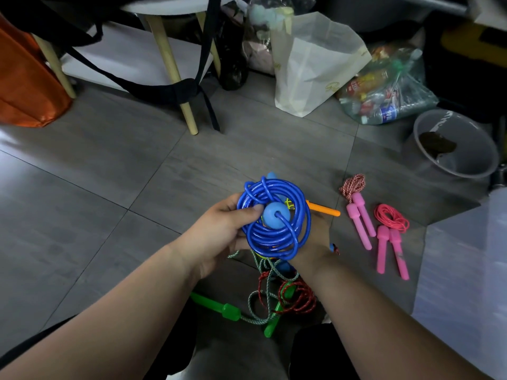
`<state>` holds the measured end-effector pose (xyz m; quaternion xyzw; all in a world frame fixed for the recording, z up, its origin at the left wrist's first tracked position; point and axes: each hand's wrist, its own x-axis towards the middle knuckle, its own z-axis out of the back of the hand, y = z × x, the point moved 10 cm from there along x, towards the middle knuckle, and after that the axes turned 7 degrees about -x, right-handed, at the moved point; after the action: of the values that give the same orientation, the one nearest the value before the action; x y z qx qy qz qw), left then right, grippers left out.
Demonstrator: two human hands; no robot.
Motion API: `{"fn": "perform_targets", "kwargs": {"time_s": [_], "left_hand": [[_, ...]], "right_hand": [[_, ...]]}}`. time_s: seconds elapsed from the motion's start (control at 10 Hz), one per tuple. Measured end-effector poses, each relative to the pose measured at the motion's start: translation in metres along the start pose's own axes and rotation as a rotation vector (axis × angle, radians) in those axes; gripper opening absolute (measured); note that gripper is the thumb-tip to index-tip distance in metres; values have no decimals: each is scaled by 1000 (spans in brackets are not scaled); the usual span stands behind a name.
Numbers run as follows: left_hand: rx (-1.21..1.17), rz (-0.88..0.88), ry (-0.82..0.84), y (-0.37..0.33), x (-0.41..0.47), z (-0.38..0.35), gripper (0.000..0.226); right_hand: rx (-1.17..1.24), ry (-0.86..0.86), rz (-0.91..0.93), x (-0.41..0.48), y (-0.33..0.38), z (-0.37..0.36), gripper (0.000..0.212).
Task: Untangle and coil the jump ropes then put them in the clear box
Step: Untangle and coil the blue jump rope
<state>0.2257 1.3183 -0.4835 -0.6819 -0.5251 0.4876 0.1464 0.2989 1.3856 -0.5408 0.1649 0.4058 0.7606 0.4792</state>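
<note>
Both hands are raised over the floor (pixel 137 187). The left hand (pixel 219 229) grips the coiled blue jump rope (pixel 274 239), thumb pressed on its strands. The right hand (pixel 312 237) sits behind the coil with its fingers hidden, so I can't tell its grip. Tangled ropes (pixel 274 292) lie below, and pink-handled ropes (pixel 362 223) lie to the right.

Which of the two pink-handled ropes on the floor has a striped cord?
The left pink-handled rope: twisted red and white cord. The right pink-handled rope is plain red.

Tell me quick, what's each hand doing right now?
Left hand: grips the blue rope coil.
Right hand: behind the coil, fingers hidden; cannot tell.
</note>
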Motion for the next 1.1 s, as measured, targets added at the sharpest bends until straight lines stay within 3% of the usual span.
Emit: {"fn": "perform_targets", "kwargs": {"time_s": [0.1,0.2,0.3,0.4,0.5,0.7,0.9,1.0,1.1], "left_hand": [[-91,-5,-34,-4,1,7,20],[-100,-68,-100,-16,3,21,21],[-54,-126,-130,-26,6,31,20],[-24,-163,-152,-29,6,36,19],[18,-217,-203,-33,6,41,18],[145,-249,-217,-32,6,36,15],[169,-224,-246,-29,5,38,11],[228,-235,-266,-30,3,37,9],[312,-266,-249,-31,2,28,14]], "right_hand": [[-494,215,149,-12,34,-7,20],[-390,144,41,-8,42,12,23],[201,193,-82,-11,55,17,28],[772,423,-212,-14,63,1,46],[1069,583,-227,-20,74,-5,71],[1000,430,-187,-14,72,-2,34],[887,360,-132,-9,70,6,21],[813,264,-164,-7,62,8,25],[616,15,-289,-6,39,22,25]]}}
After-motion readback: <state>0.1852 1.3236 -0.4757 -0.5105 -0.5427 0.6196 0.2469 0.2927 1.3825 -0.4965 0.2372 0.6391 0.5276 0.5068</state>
